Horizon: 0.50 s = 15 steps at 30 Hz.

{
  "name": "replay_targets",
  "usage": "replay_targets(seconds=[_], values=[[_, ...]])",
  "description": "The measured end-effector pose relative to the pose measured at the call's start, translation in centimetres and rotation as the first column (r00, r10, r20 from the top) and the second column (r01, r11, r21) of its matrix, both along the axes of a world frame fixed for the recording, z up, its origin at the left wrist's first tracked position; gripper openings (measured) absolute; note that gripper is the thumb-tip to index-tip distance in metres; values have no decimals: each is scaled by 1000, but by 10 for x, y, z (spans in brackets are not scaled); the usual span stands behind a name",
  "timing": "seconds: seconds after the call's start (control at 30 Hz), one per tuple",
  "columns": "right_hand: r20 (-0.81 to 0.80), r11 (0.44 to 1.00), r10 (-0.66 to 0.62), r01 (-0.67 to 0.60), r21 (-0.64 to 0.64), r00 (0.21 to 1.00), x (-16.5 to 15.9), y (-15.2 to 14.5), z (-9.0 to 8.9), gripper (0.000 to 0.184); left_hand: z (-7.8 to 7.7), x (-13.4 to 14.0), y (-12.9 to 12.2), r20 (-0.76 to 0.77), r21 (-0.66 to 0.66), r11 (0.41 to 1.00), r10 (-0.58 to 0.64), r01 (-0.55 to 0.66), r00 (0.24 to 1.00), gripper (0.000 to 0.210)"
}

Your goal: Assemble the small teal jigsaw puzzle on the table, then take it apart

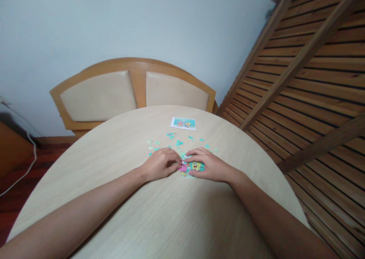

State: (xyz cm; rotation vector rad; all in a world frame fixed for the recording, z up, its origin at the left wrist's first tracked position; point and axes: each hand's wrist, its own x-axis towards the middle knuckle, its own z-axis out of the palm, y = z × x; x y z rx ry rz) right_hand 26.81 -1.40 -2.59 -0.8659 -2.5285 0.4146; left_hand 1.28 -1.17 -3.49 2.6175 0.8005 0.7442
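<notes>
My left hand (pixel 162 163) has its thumb and fingertips pinched together at the pink left part of a partly joined jigsaw puzzle (pixel 196 166). A puzzle piece seems to be between those fingertips, though its outline is mostly hidden. From the other side, my right hand (pixel 210 165) reaches over the puzzle, thumb and fingers apart, with the fingertips resting on it. A yellow cartoon face shows between that thumb and the fingers. Loose puzzle pieces (pixel 179 142), mostly turquoise and pale green, lie scattered just beyond both hands.
Behind the loose pieces lies a printed picture card (pixel 184 123) with the cartoon figures. Everything rests on a round pale wooden table (pixel 137 217). A padded bench back (pixel 139 67) stands past the far edge, and a slatted wooden frame (pixel 308 76) leans at the right.
</notes>
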Motion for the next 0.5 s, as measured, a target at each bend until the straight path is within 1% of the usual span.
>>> replay_targets(seconds=[0.07, 0.2, 0.4, 0.43, 0.5], values=[[-2, 1000, 2, -2, 4, 1000, 0, 0, 0, 34, 0, -1, 1, -19, 13, 1000, -17, 18, 1000, 16], [2, 1000, 1, -1, 1, 1000, 0, 0, 0, 34, 2, -3, 0, -43, 13, 1000, -13, 13, 999, 17], [10, 1000, -2, 2, -1, 1000, 0, 0, 0, 34, 7, -4, 0, -77, 58, 996, -67, 72, 995, 19], [14, 1000, -1, 1, -2, 1000, 0, 0, 0, 34, 7, -4, 1, -87, 71, 996, -55, 61, 995, 19], [25, 1000, -1, 2, -12, 1000, 0, 0, 1, 36, 8, -7, 3, -91, 104, 995, 19, -9, 996, 20]])
